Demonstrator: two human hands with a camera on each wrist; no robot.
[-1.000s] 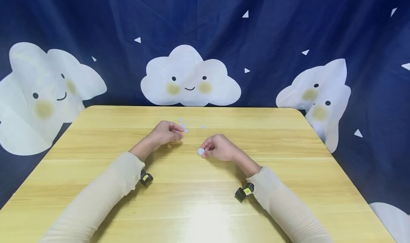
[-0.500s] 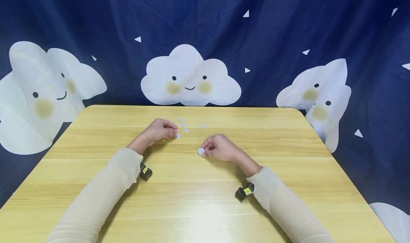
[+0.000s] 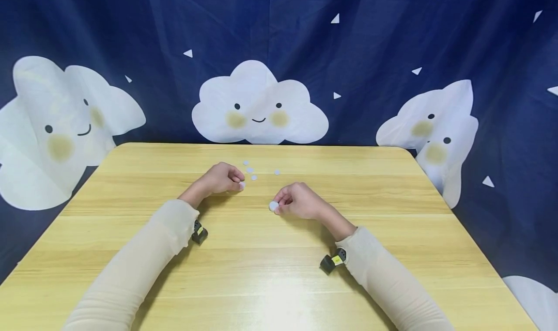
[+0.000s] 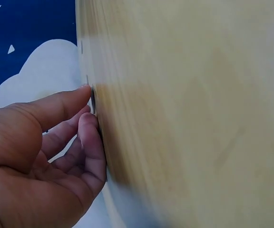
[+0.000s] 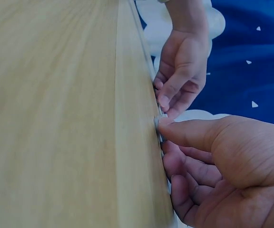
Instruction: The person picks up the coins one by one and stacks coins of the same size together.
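Several small, flat, whitish discs lie on the wooden table (image 3: 279,253). Near its far side, my left hand (image 3: 219,179) has thumb and fingertips at both sides of one disc (image 3: 242,184), pinching it at the tabletop; in the left wrist view the disc shows only as a thin edge (image 4: 93,99). Closer in and to the right, my right hand (image 3: 301,202) grips another pale disc (image 3: 273,206) between thumb and curled fingers, low against the wood. Seen edge-on in the right wrist view, that piece (image 5: 158,122) looks somewhat thick; whether it is a stack I cannot tell.
Beyond my left fingers lie loose discs: one at the back (image 3: 246,163), one in the middle (image 3: 250,170) and one nearer (image 3: 254,178). Another disc (image 3: 276,172) sits apart to the right. A dark blue cloud-print curtain (image 3: 296,35) hangs behind the table.
My left hand drew back left from a disc, uncovering it, then came slightly right again and closed its fingertips on it. The right hand and its disc stayed put.
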